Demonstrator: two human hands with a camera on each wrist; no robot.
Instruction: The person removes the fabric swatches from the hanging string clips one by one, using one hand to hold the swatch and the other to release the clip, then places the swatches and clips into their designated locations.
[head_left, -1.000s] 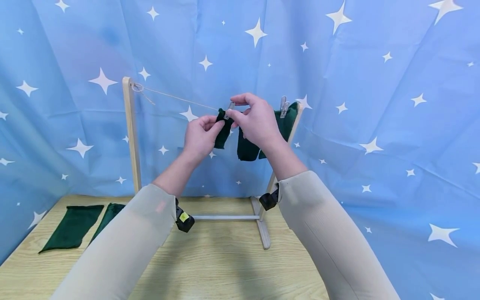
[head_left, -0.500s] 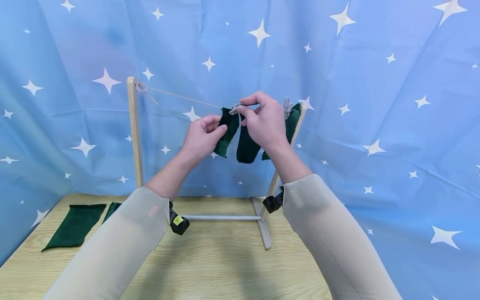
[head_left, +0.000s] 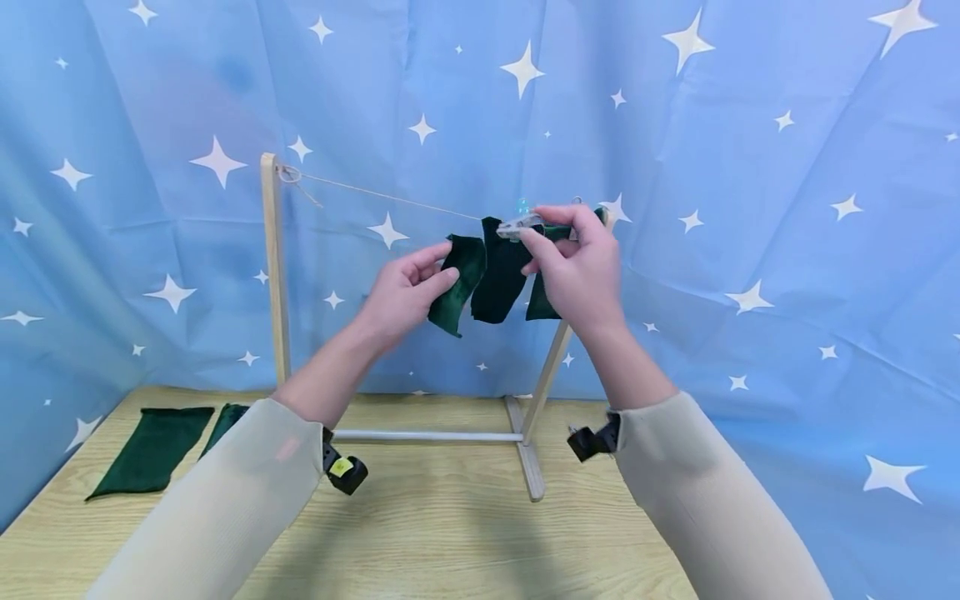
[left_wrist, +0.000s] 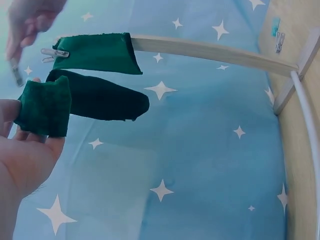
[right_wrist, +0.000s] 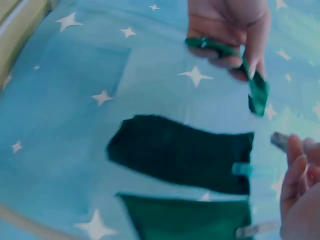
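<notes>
A small green velvet cloth [head_left: 465,279] is pinched between the thumb and fingers of my left hand [head_left: 397,296], its lower end hanging free. To its right, my right hand [head_left: 581,271] pinches a grey clothespin [head_left: 517,226], apart from that cloth in the right wrist view. Two more green cloths hang from the string [head_left: 390,197]. The darker middle one [right_wrist: 185,152] has a teal clothespin [right_wrist: 242,169] at its top edge. On the outer one [left_wrist: 97,54] sits another grey clothespin [left_wrist: 55,53]. My right hand partly covers the outer cloth in the head view.
The string runs between a left wooden post [head_left: 272,267] and a right post [head_left: 551,367], joined below by a white bar [head_left: 427,436]. Two green cloths lie at the table's left: one [head_left: 153,450] flat, another [head_left: 222,425] partly behind my sleeve. A starry blue curtain [head_left: 787,208] stands behind.
The grey clothespin has come off the cloth and moved right with my right hand. The cloth in my left hand has come down from the string and hangs slightly lower.
</notes>
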